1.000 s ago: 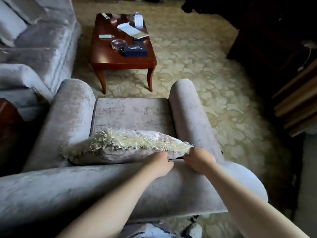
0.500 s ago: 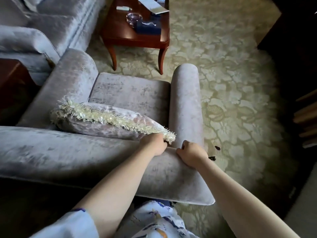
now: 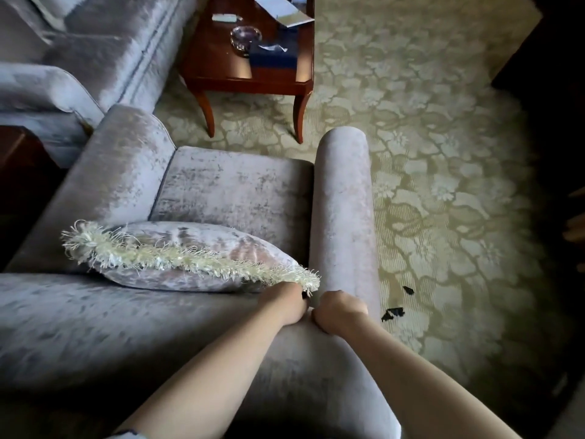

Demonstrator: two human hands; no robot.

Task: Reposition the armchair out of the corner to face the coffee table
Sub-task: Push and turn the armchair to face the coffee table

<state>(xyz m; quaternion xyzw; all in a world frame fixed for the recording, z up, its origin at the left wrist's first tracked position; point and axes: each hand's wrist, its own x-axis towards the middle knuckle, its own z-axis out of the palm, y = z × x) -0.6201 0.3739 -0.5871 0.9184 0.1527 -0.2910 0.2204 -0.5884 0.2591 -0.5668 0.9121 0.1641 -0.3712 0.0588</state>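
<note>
Seen from behind and above, the pale velvet armchair point(image 3: 228, 191) fills most of our view, its seat opening toward the dark wooden coffee table point(image 3: 221, 68), which stands just beyond the chair's front on a cream carpet point(image 3: 427, 147) patterned with flowers. Left of the armchair, and close against its arm, sits a matching grey sofa point(image 3: 95, 58); a dark wooden piece edges in just left of that same arm. Across the back of the seat lies a velvet cushion point(image 3: 196, 251) trimmed with a shaggy pale fringe. We press both hands onto the top of the backrest at its right end, beside the rolled right arm: our left hand point(image 3: 289, 304) is clenched on the backrest edge with its fingers tucked under the cushion's fringed corner, and our right hand point(image 3: 340, 313) is clenched on the edge right next to it, knuckles nearly touching. On the surface beyond the armchair rest a dark blue tissue box point(image 3: 273, 53), a glass ashtray point(image 3: 245, 36) and papers. Small black scraps point(image 3: 393, 313) lie on the carpet just right of the armchair.
</note>
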